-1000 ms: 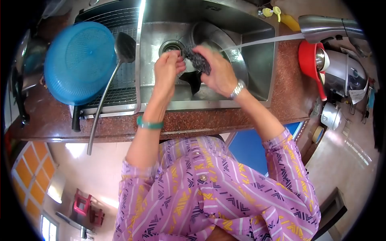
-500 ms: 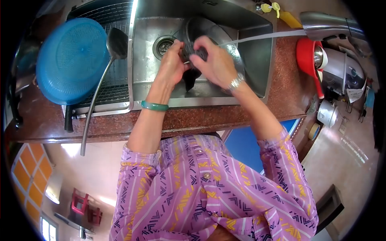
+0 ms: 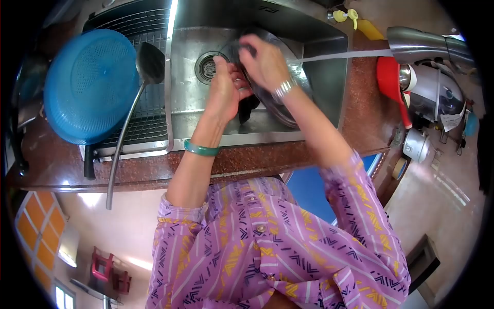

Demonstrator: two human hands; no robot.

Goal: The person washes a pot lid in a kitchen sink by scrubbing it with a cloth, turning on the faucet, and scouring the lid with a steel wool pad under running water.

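Note:
In the steel sink (image 3: 185, 38), my left hand (image 3: 225, 91) is curled at the edge of a dark round pan (image 3: 265, 38), whose black handle (image 3: 248, 110) points toward me. My right hand (image 3: 265, 62) is closed on a dark scouring pad (image 3: 250, 50), mostly covered by the fingers, against the pan's upper part. A thin white stream of water (image 3: 345, 54) runs from the metal faucet (image 3: 417, 44) into the sink near the right hand. Below the right wrist shows a shiny curved rim (image 3: 280, 114); what it belongs to is partly hidden.
Left of the drain (image 3: 208, 67), a blue plastic basket (image 3: 90, 87) and a long-handled dark spatula (image 3: 150, 62) lie over a wire rack (image 3: 146, 129). Right of the sink stand a red pan (image 3: 388, 77), a grey appliance (image 3: 437, 98) and a yellow pump bottle (image 3: 369, 30).
My right hand has moved up and slightly left with the scouring pad. The left hand has shifted a little down, its fingers less bunched. The camera view has tilted slightly.

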